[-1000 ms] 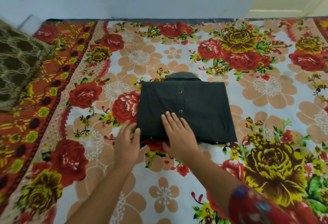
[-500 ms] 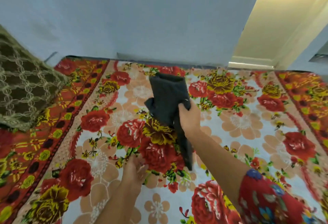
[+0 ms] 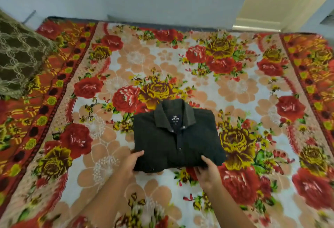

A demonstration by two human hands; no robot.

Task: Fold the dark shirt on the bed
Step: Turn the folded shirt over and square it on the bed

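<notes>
The left hand (image 3: pixel 129 162) and right hand (image 3: pixel 207 171) pinch the folded dark shirt's (image 3: pixel 173 143) near edge; likely soft, light, best supported underneath.

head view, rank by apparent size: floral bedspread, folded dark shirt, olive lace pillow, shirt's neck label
1. floral bedspread, fills most of the frame.
2. folded dark shirt and olive lace pillow: not ranked, since the pillow is cut off by the frame edge and lies farther away.
3. neck label, smallest.
</notes>
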